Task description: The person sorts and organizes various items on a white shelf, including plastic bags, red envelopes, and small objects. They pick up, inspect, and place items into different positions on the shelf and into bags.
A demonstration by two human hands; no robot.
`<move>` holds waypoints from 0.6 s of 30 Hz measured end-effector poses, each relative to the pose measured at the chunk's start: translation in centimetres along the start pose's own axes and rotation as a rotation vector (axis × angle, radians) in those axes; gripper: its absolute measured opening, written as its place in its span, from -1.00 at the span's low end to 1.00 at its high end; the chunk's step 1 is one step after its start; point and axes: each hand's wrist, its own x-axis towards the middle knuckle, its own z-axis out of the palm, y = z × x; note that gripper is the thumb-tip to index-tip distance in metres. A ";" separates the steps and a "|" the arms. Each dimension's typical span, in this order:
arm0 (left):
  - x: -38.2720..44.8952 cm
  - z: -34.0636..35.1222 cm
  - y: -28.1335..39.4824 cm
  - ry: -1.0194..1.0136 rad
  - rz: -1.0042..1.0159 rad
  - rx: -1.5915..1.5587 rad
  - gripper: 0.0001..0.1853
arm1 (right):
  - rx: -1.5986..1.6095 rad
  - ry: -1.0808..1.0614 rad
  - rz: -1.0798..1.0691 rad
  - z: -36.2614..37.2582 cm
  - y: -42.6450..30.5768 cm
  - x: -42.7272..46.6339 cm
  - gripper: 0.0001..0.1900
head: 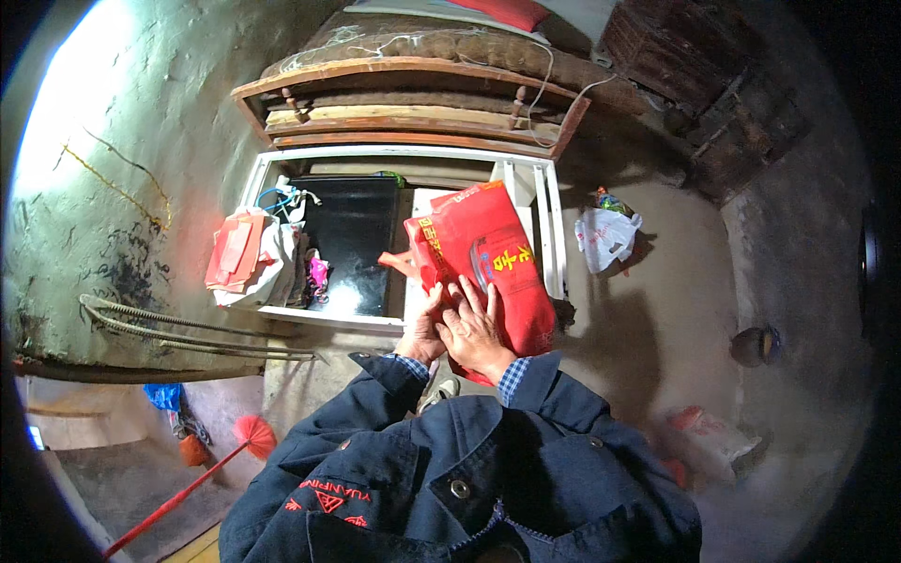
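Observation:
A red bag (486, 260) with yellow writing lies tilted before me, above the right part of a white-framed stand (559, 232). A strap handle (398, 263) sticks out from its left side. My left hand (424, 332) grips the bag's near left edge. Close beside it, my right hand (473, 327) rests over the bag with fingers spread across its surface; what its thumb holds is partly hidden. Left of the bag, a black panel (355, 232) lies in the stand. Red paper envelopes (236, 250) rest on a white bag (271, 264) at the stand's left end.
A wooden bed frame (408, 137) stands behind the stand. White cables (292, 200) and a pink item (318, 273) lie near the black panel. A white plastic bag (607, 236) sits on the floor at right. A red-handled brush (255, 436) stands at lower left.

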 end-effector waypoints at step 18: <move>-5.3 -5.3 16.2 -0.058 0.217 0.616 -0.57 | 1.935 -0.122 0.852 3.0 1.1 5.3 -0.58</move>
